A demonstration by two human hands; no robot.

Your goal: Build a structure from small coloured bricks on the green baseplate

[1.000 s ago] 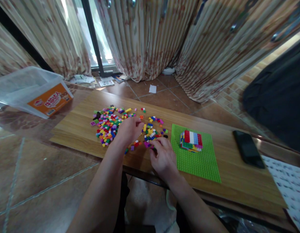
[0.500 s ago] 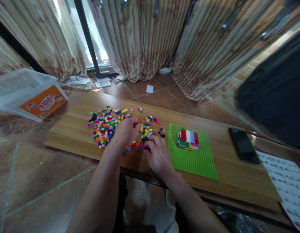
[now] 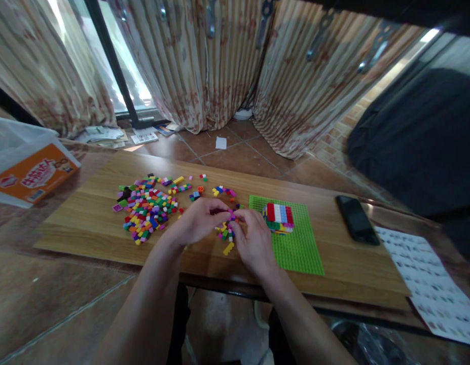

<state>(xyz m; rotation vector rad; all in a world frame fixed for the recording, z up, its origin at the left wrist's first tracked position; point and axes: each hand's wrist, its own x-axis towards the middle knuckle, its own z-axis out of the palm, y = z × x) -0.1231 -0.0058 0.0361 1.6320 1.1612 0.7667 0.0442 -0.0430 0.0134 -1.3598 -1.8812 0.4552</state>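
My left hand (image 3: pixel 204 219) and my right hand (image 3: pixel 255 238) meet over the wooden board, fingertips pinched together on purple building bricks (image 3: pixel 231 215). How many bricks are between the fingers is hard to see. Below the fingertips lies a small group of mixed bricks (image 3: pixel 224 233), with a yellow brick (image 3: pixel 228 248) at its near end. To the right, a green baseplate (image 3: pixel 299 256) carries a block-shaped brick build (image 3: pixel 279 217) topped in red, white and blue. A large loose heap of coloured bricks (image 3: pixel 149 208) spreads out left of my hands.
The wooden board (image 3: pixel 86 213) bears everything. A black phone (image 3: pixel 357 219) lies at its right, beside a printed sheet (image 3: pixel 425 284). A clear plastic bin with an orange label (image 3: pixel 35 175) stands at the far left. Small brick clusters (image 3: pixel 224 191) lie beyond my hands.
My left hand has moved right, from beside the heap to meet my right hand. The purple bricks are now raised between both hands' fingertips. The whole view has shifted left.
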